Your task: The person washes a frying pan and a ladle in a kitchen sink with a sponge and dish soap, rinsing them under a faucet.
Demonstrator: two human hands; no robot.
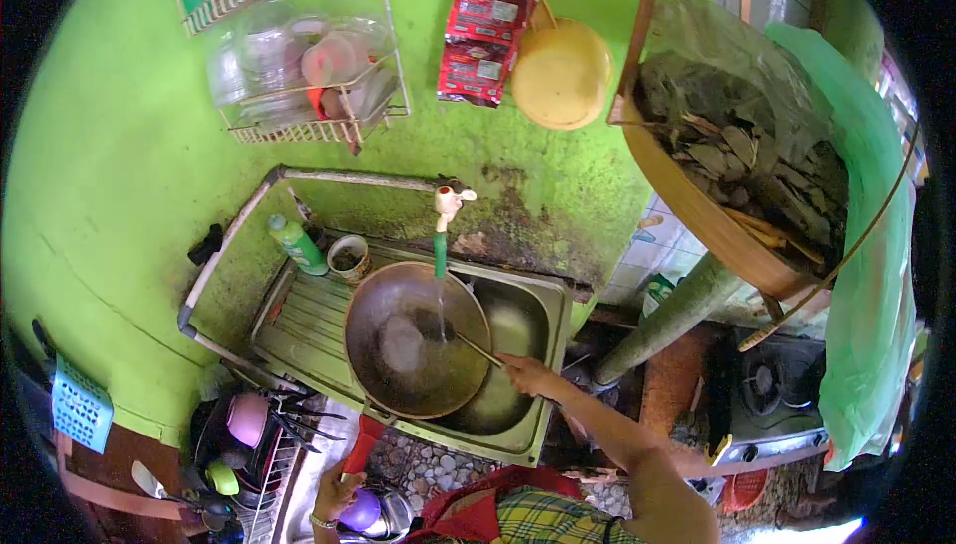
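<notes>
A large dark wok rests over the sink, spanning the drainboard side and the basin. Water falls from the green-ended tap into it and has pooled at its bottom. My left hand is closed round the end of the wok's red handle, at the front. From the right, my right hand grips a long-handled cooking utensil that reaches into the wok. Its head is hard to make out near the water stream.
Behind the wok stand a green bottle and a small tub. The steel sink has its basin on the right. A dish rack stands at lower left. A wide basket hangs upper right, above a stove.
</notes>
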